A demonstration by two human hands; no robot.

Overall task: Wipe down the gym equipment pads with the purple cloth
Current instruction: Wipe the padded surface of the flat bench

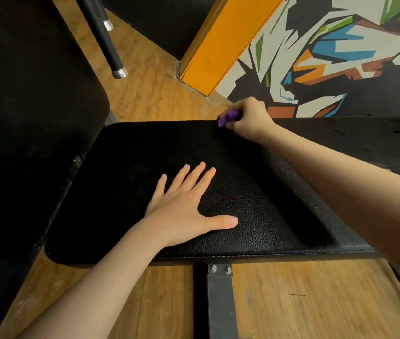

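Note:
A black leather seat pad (130, 167) of a gym bench fills the middle of the view. My left hand (184, 206) lies flat on it, fingers straight and spread, near the front edge. My right hand (249, 118) is at the pad's far edge, fingers curled round a bunched purple cloth (227, 117); only a small part of the cloth shows past the knuckles. A second black pad (355, 140) continues to the right under my right forearm.
A large black pad (23, 118) rises at the left. The bench's metal frame (218, 302) runs below the seat over the wooden floor (316, 302). Beyond stand an orange pillar (218, 45), a painted wall (340, 57) and a black bar (106, 37).

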